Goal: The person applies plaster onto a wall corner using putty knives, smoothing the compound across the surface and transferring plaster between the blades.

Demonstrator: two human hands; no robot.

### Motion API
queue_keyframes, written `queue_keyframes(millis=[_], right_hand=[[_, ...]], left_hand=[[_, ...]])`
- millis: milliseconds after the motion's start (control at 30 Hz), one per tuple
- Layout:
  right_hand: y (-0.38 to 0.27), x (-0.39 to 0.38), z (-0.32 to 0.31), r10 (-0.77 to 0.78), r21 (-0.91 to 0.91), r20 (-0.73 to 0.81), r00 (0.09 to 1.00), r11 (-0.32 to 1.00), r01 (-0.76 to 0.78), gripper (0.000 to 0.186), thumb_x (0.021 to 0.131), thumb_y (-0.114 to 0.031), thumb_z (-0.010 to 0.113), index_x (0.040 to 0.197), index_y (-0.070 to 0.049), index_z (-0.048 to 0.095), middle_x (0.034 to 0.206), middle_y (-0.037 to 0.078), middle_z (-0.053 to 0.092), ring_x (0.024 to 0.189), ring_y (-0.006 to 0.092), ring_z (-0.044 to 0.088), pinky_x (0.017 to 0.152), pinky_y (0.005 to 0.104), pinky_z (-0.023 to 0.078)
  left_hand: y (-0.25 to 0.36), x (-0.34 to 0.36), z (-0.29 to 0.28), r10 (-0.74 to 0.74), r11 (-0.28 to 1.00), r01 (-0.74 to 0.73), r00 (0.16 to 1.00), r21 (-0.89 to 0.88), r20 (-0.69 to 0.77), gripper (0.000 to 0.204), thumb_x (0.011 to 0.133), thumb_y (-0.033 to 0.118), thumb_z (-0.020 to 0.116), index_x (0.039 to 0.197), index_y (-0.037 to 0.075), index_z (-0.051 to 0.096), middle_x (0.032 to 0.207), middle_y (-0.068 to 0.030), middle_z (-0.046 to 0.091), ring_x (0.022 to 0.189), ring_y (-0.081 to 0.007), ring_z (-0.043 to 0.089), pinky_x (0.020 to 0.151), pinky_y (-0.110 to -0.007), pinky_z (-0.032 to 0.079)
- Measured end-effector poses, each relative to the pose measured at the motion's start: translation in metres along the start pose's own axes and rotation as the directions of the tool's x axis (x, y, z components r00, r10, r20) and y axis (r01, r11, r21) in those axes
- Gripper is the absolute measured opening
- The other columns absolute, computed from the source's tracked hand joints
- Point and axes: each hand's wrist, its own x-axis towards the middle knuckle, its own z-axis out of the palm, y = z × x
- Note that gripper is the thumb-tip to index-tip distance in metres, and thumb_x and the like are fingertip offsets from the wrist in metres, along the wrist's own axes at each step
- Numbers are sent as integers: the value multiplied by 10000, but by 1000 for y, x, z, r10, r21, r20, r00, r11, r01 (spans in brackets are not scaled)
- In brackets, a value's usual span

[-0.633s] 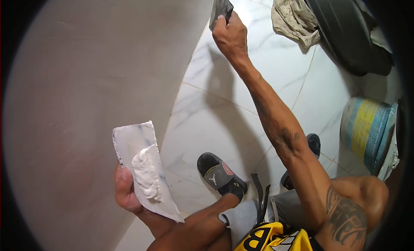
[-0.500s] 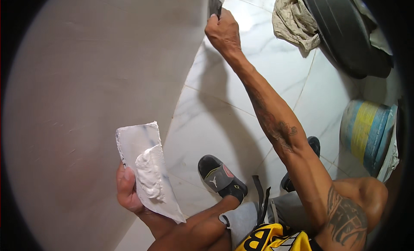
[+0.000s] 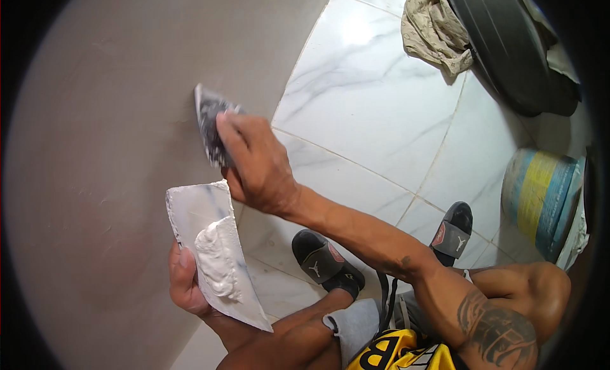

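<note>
While fingers of the left hand (image 3: pixel 184 280) clasp a white board (image 3: pixel 194 203) bearing paste (image 3: pixel 216 260), those of the right hand (image 3: pixel 262 163) grip a dark scraper (image 3: pixel 211 131) near the wall (image 3: pixel 108 147); tilting the board could spill paste.

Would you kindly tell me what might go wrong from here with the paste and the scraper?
The white paste sits in a loose mound on the board, so a tilt of the left hand might let some slide onto the floor or sandal.
The right hand, gripping the scraper, appears close to the board's top corner and could knock it.
</note>
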Motion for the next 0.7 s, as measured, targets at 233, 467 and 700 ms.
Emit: queue_keyframes(millis=[233,467,700], right_hand=[[29,-2,-43,448,201,7,894,875,-440,225,800,-38,580,1010,41,571,837,153,591,726,254,570,671,372,478],[154,35,-66,880,220,34,473,455,-863,172,834,-143,533,771,14,563,639,51,525,609,145,488,544,321,404],[196,48,-56,899,346,145,412,344,-873,94,798,-92,533,755,-9,543,679,26,479,596,139,445,520,318,371]], left_hand=[[-4,1,2,19,999,-20,999,-39,-33,453,984,250,332,1287,-80,398,793,-213,648,418,-174,537,299,-252,375],[-6,-2,-1,0,998,-6,996,-68,-86,446,979,248,354,1283,-75,401,961,-201,653,466,-174,564,349,-270,434],[-4,1,-12,2,999,2,995,-44,95,454,979,241,361,1304,-74,387,997,-190,650,496,-175,580,383,-271,458]])
